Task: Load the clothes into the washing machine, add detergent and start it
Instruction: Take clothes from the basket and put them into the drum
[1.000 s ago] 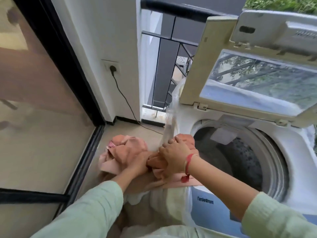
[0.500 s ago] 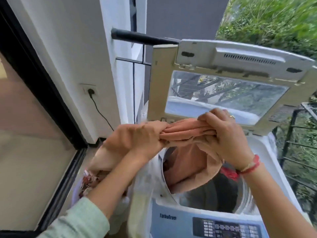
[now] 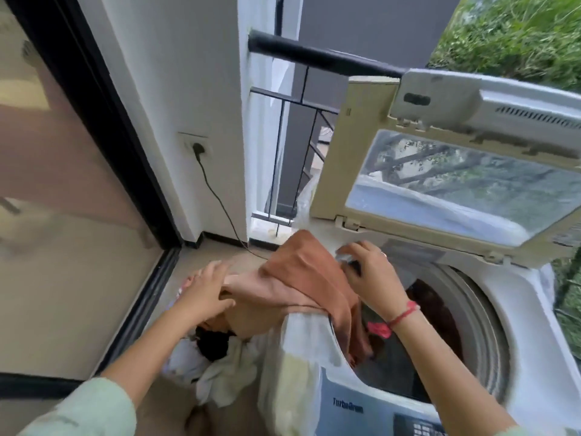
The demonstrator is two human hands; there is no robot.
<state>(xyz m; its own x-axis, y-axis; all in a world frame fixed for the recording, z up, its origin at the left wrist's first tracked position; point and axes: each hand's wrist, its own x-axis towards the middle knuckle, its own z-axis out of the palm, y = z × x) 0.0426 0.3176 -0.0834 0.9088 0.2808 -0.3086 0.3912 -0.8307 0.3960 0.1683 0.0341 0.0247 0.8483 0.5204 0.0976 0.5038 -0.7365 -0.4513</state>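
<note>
An orange-pink cloth [image 3: 301, 275] lies draped over the left rim of the top-loading washing machine [image 3: 534, 325], its lower end hanging into the drum [image 3: 440, 313]. My left hand [image 3: 204, 289] holds the cloth's left end, outside the machine. My right hand [image 3: 371, 275] grips the cloth's right edge above the drum opening, fingers curled down. The lid [image 3: 440, 171] stands open at the back. Dark laundry shows inside the drum. More clothes [image 3: 220, 360], white and dark, lie in a pile on the floor left of the machine.
A control panel [image 3: 418, 426] sits at the machine's front edge. Clear plastic sheeting [image 3: 292, 357] covers its left side. A wall socket [image 3: 196, 146] with a cable, a glass sliding door [image 3: 63, 215] and a balcony railing [image 3: 298, 152] surround the spot.
Both hands have lowered the cloth from chest height in front of the lid onto the drum rim. The view has tilted down and left, showing the pile on the floor.
</note>
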